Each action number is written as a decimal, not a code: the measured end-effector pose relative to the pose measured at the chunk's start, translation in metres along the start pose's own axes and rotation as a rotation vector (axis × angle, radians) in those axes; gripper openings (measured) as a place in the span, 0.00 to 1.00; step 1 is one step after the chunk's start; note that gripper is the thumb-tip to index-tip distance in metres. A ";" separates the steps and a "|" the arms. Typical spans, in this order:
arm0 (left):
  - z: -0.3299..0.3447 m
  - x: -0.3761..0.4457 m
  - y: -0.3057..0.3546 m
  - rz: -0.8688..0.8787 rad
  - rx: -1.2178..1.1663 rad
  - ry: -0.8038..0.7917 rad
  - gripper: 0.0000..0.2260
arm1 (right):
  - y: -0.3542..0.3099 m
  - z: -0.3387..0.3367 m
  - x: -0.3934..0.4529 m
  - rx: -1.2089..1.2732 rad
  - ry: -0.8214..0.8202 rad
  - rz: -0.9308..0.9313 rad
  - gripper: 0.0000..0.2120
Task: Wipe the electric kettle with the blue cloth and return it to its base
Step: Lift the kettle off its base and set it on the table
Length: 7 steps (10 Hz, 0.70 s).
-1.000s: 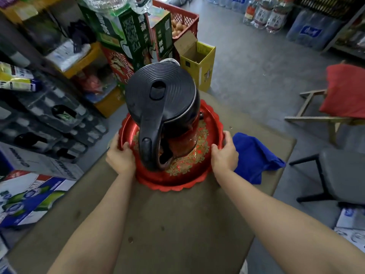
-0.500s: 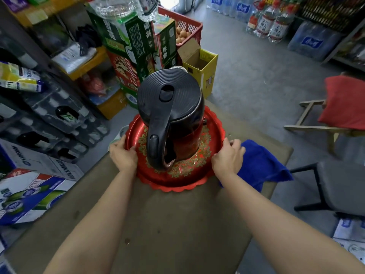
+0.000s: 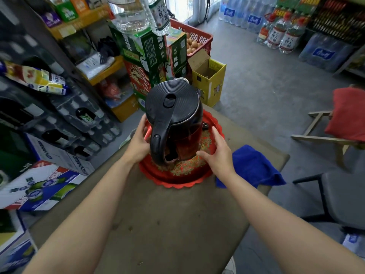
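— The fingers?
— Both spread, gripping nothing; left hand (image 3: pixel 138 142) lies against the kettle (image 3: pixel 173 123) by its handle, right hand (image 3: pixel 218 153) cupped just beside its body; the one kettle stands on one red tray (image 3: pixel 183 178).
— The cloth?
— One blue cloth (image 3: pixel 254 167) right of the tray; box lettering is too blurred to read.

Kettle (image 3: pixel 175 123) on tray (image 3: pixel 177 179), cloth (image 3: pixel 254 167) right.
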<state>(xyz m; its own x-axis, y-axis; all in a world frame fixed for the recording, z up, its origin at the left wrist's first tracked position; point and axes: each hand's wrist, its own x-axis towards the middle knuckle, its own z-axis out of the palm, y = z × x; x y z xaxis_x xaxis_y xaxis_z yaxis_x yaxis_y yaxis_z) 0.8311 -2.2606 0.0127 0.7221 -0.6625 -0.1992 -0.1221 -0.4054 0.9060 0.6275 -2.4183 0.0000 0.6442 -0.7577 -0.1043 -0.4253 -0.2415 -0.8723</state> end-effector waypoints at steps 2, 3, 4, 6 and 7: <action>-0.022 -0.016 0.038 -0.054 -0.104 -0.283 0.46 | -0.031 -0.002 0.009 0.198 -0.196 -0.106 0.54; -0.019 -0.038 0.039 -0.102 -0.342 -0.278 0.38 | -0.031 0.004 0.011 0.197 -0.171 -0.085 0.54; -0.005 -0.070 0.044 -0.078 -0.375 -0.190 0.36 | -0.035 0.006 0.012 0.232 -0.143 -0.092 0.51; 0.041 -0.090 0.052 0.102 -0.191 0.175 0.43 | -0.039 0.008 0.016 0.269 -0.126 -0.123 0.49; 0.043 -0.082 0.052 0.094 -0.218 0.267 0.37 | -0.042 0.007 0.024 0.284 -0.163 -0.119 0.52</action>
<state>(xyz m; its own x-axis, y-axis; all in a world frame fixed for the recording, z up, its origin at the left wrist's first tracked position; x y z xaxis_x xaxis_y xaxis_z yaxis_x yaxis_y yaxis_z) 0.7364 -2.2539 0.0599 0.8708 -0.4906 -0.0328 -0.0691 -0.1881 0.9797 0.6648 -2.4219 0.0305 0.7817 -0.6217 -0.0485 -0.1617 -0.1269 -0.9787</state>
